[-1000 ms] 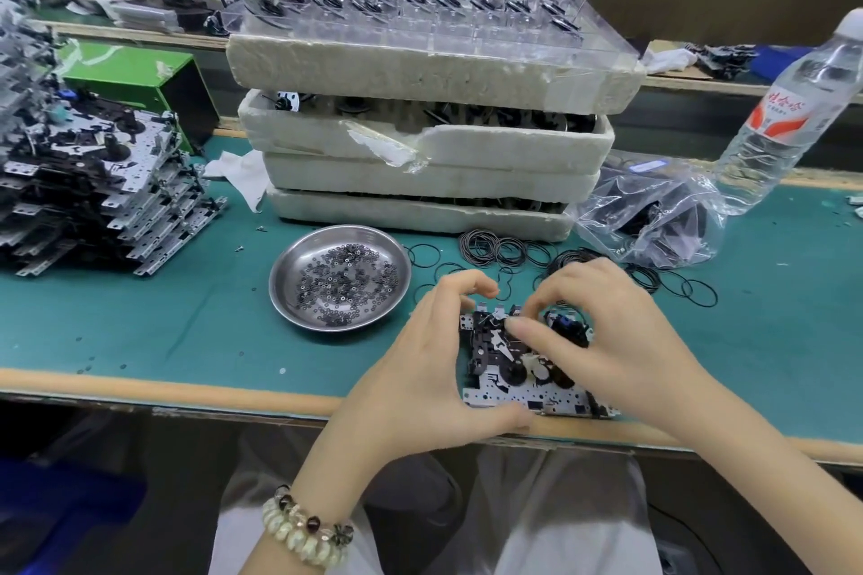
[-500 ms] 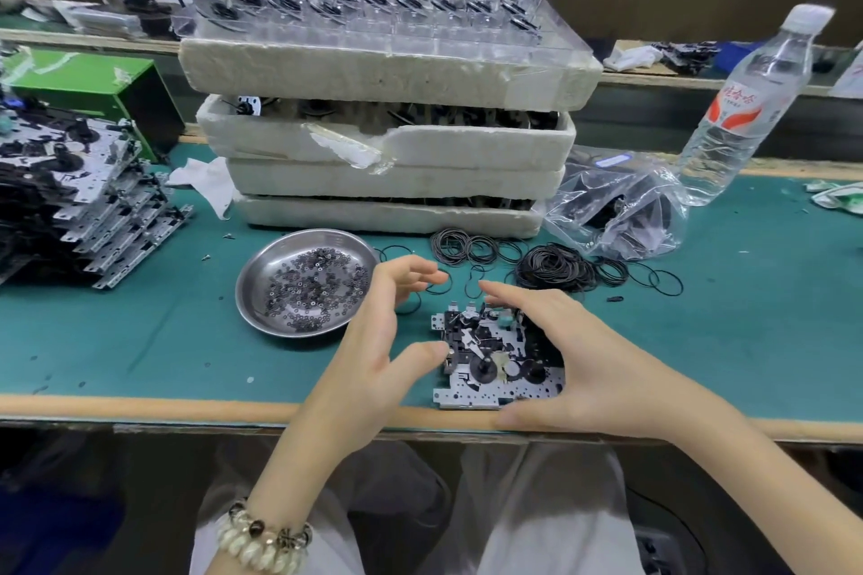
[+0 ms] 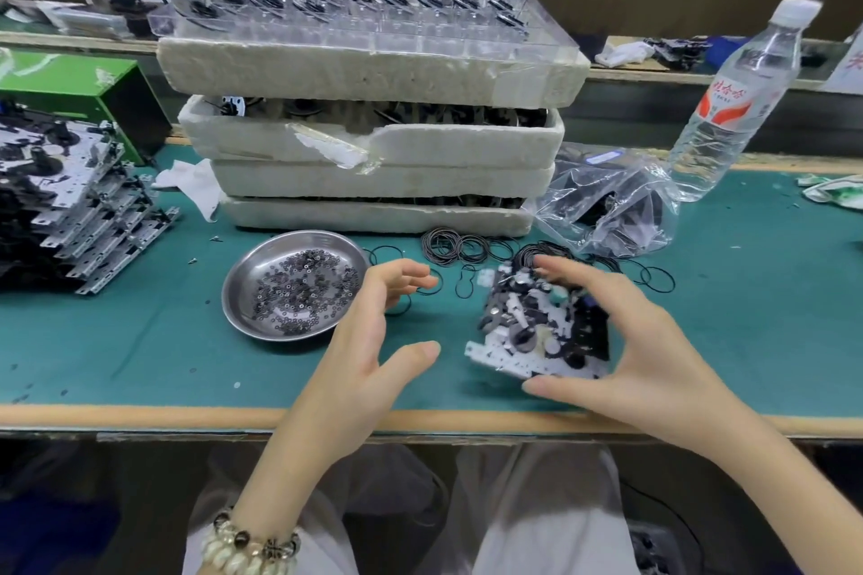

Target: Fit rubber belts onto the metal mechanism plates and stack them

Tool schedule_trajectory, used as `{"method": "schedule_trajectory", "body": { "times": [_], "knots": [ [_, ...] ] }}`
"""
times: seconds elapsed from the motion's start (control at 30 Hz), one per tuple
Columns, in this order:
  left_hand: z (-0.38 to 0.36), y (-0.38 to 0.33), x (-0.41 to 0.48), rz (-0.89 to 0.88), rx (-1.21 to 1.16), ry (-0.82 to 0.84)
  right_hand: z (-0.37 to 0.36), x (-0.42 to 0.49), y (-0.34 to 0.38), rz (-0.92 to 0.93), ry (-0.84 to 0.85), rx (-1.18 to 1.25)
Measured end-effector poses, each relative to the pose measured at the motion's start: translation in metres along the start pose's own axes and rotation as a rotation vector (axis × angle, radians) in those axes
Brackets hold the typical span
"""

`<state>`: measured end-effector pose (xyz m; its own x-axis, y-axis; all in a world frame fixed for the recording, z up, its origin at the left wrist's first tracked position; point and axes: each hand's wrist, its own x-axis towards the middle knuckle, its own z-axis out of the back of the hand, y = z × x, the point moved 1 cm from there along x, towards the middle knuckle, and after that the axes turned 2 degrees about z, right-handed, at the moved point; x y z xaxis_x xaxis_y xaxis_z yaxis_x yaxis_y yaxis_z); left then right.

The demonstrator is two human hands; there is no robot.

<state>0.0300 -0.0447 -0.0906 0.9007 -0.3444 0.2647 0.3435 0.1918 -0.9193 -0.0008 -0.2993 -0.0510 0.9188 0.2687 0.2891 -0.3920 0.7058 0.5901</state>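
Though blurred at the fingertips, right hand [image 3: 654, 350]: grasps the mechanism plate [image 3: 537, 332], thumb at its near edge, fingers curled over its far edge.
left hand [image 3: 369, 341]: released, fingers loosely spread, holding nothing; at 9 o'clock of the plate, near but apart from it; beaded bracelet [image 3: 252, 546] on the wrist.
mechanism plate: tilted above the front of the desk [image 3: 140, 341]; too blurred for telling any belt on it.
rubber belts [image 3: 460, 247]: loose black loops on the desk at 12 o'clock of the hands, some bunched, some single, trailing toward 1 o'clock.
steel dish [image 3: 303, 243]: at 10 o'clock, just beside the left hand, holding small dark washers [image 3: 303, 289].
foam trays [image 3: 373, 180]: stacked at 12 o'clock behind the belts, topped by a clear tray [image 3: 420, 35] of black discs on upright pins.
plastic bag [image 3: 607, 210]: at 1 o'clock, crumpled, dark parts inside.
water bottle [image 3: 728, 107]: at 2 o'clock, behind the bag.
stack of plates [image 3: 79, 201]: at 10 o'clock, well apart from the hands, layers fanned.
green box [image 3: 70, 79]: just behind that stack.
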Motion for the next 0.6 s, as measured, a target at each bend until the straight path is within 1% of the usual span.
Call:
{"method": "schedule_trajectory", "body": {
  "times": [0.13, 0.2, 0.33, 0.4, 0.5, 0.6],
  "knots": [
    [-0.002, -0.003, 0.000, -0.003, 0.041, 0.002, 0.029, -0.016, -0.021, -0.138, -0.204, -0.024],
    [-0.002, -0.004, -0.001, -0.001, 0.050, 0.001, 0.044, -0.023, -0.040, -0.254, -0.275, -0.054],
    [-0.002, -0.004, -0.001, 0.003, 0.055, -0.001, 0.070, -0.036, -0.083, -0.545, -0.332, -0.119],
    [-0.001, -0.005, -0.001, 0.007, 0.058, 0.000, 0.078, -0.043, -0.098, -0.639, -0.330, -0.171],
    [-0.002, -0.006, -0.001, 0.010, 0.073, 0.001, 0.084, -0.046, -0.114, -0.669, -0.304, -0.292],
    [-0.002, -0.006, -0.001, 0.008, 0.084, -0.001, 0.087, -0.045, -0.130, -0.648, -0.294, -0.509]
  ]
}}
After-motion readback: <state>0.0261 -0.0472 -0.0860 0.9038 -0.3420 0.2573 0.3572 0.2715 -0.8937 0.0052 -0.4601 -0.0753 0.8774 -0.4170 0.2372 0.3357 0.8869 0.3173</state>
